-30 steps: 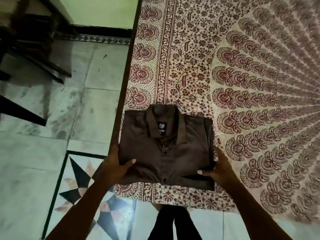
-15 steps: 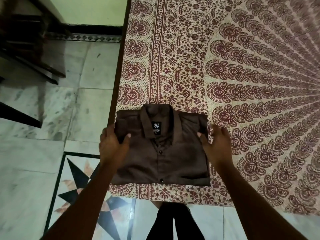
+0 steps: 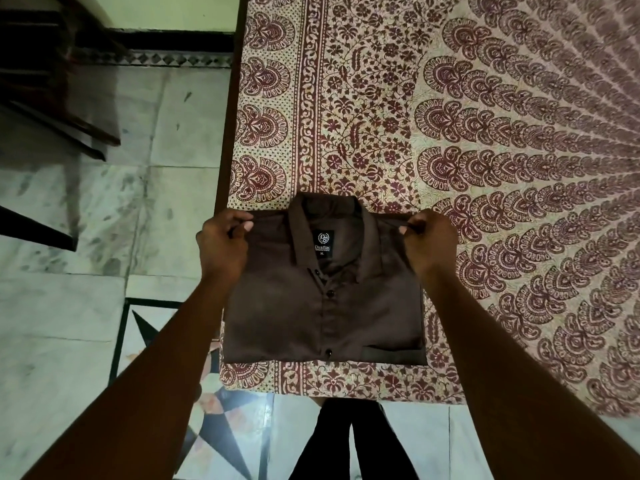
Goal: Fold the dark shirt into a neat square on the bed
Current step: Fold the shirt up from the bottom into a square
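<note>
The dark brown shirt (image 3: 311,306) lies folded into a rough square at the near left corner of the bed (image 3: 502,168), collar away from me, label and buttons facing up. My left hand (image 3: 221,244) pinches the shirt's far left shoulder corner between thumb and fingers. My right hand (image 3: 429,240) pinches the far right shoulder corner the same way. Both forearms reach over the shirt's side edges. A chest pocket shows at the near right.
The bed carries a cream and maroon patterned cover. Its dark wooden edge (image 3: 228,133) runs along the left. Marble floor (image 3: 86,306) with a star inlay lies left and below. Dark furniture legs (image 3: 52,109) stand at far left. My dark trouser legs (image 3: 349,441) are below.
Both hands slid from the shirt's near bottom corners up along its sides to the shoulder corners, where they now pinch the fabric. The shirt stayed flat in place.
</note>
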The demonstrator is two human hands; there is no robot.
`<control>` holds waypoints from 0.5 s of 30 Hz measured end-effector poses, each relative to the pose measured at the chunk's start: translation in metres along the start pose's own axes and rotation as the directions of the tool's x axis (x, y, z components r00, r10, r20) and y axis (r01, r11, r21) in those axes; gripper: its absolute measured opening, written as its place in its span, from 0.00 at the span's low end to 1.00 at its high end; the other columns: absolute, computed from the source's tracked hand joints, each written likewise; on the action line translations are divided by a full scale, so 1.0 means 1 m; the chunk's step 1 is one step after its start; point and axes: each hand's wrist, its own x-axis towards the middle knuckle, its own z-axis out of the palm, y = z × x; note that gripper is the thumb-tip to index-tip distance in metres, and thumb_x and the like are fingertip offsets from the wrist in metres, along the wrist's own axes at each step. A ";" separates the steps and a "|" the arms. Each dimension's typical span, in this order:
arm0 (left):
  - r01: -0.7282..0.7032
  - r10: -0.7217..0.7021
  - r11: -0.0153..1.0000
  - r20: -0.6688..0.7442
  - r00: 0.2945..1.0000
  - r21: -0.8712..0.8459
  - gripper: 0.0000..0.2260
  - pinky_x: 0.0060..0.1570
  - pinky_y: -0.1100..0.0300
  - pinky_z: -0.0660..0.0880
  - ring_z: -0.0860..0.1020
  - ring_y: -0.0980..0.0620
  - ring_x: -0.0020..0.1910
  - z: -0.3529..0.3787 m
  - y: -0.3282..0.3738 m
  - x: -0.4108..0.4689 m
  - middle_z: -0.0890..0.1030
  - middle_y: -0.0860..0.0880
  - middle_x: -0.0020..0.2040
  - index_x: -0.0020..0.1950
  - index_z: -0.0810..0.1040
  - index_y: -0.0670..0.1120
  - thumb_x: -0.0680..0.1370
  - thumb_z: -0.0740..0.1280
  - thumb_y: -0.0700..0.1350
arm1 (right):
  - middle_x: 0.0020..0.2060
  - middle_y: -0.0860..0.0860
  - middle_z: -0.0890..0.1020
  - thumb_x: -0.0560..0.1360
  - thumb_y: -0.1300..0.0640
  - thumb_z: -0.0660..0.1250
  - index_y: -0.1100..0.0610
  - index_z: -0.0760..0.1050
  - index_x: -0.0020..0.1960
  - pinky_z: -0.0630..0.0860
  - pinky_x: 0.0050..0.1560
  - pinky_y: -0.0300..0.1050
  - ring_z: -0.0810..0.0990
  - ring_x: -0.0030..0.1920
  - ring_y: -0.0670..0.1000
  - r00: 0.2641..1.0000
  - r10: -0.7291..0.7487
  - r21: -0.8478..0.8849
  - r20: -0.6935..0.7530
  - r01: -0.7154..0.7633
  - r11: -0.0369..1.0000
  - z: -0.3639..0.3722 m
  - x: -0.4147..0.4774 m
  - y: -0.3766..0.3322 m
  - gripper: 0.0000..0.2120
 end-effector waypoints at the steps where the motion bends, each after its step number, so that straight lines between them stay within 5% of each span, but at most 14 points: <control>1: 0.037 -0.037 0.999 0.005 0.999 -0.020 0.06 0.54 0.62 0.75 0.85 0.48 0.52 0.001 -0.001 0.002 0.86 0.45 0.49 0.52 0.84 0.43 0.79 0.71 0.33 | 0.46 0.57 0.86 0.76 0.60 0.74 0.59 0.82 0.49 0.71 0.45 0.44 0.81 0.48 0.57 1.000 -0.012 0.018 0.010 0.012 1.000 0.000 0.000 0.000 0.03; 7: 0.130 -0.126 0.980 0.037 0.991 -0.153 0.08 0.54 0.52 0.77 0.83 0.43 0.55 0.004 -0.006 0.012 0.81 0.48 0.53 0.54 0.74 0.46 0.80 0.68 0.35 | 0.43 0.55 0.83 0.76 0.62 0.72 0.62 0.81 0.50 0.67 0.45 0.41 0.78 0.45 0.52 0.998 -0.056 0.149 0.002 0.055 0.987 -0.004 -0.004 -0.006 0.04; 8: 0.147 -0.141 0.973 0.045 0.989 -0.180 0.06 0.56 0.51 0.77 0.82 0.44 0.55 0.003 -0.006 0.012 0.81 0.49 0.52 0.55 0.75 0.46 0.81 0.69 0.40 | 0.42 0.54 0.81 0.76 0.63 0.72 0.62 0.81 0.50 0.67 0.44 0.41 0.77 0.44 0.52 0.998 -0.065 0.159 -0.008 0.066 0.985 -0.005 -0.007 -0.007 0.03; 11: 0.217 -0.196 0.959 0.128 0.972 -0.184 0.19 0.56 0.50 0.79 0.82 0.50 0.51 -0.003 -0.003 0.009 0.83 0.52 0.50 0.57 0.78 0.50 0.73 0.77 0.59 | 0.44 0.56 0.82 0.77 0.64 0.71 0.63 0.80 0.49 0.68 0.45 0.42 0.79 0.46 0.54 0.994 -0.107 0.167 -0.030 0.110 0.980 -0.006 -0.013 0.000 0.03; 15: 0.193 -0.197 0.980 0.240 0.951 0.039 0.26 0.55 0.48 0.82 0.84 0.45 0.51 -0.007 -0.012 0.005 0.84 0.43 0.52 0.61 0.78 0.49 0.67 0.84 0.46 | 0.46 0.58 0.84 0.77 0.63 0.71 0.63 0.79 0.49 0.70 0.46 0.43 0.81 0.47 0.57 0.993 -0.109 0.180 -0.053 0.117 0.977 -0.004 -0.015 0.011 0.04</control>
